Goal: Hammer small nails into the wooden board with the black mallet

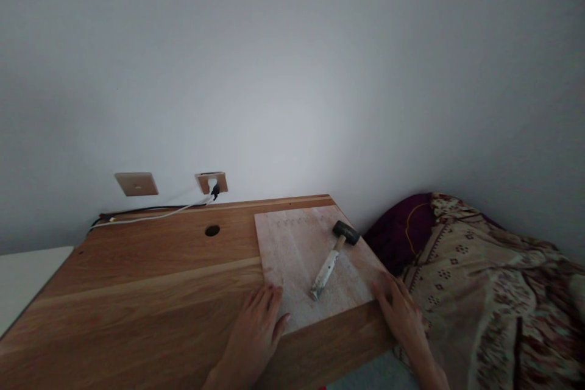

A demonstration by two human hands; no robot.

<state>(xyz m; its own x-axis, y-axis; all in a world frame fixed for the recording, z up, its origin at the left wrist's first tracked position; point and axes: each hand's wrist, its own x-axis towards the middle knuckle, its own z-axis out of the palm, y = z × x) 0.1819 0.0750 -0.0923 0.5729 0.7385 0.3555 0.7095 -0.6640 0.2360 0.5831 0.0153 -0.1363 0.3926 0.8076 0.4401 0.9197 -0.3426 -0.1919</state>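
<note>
Left half of the tabletop (137,280) is bare: a wide flat lane from near edge to back. The cable hole (212,230) there is flush and blocks nothing. Cables (150,214) run along the back edge under a wall socket (212,184); the wall (292,73) closes the rear. A pale slab (292,250) fills the right end. A mallet (331,259) lies diagonally on it, with free room either side of the handle. Left hand (256,332) lies flat at the slab's near-left corner, right hand (397,308) at the near-right. A blanket (493,292) and dark pillow (397,231) crowd the right side.
</note>
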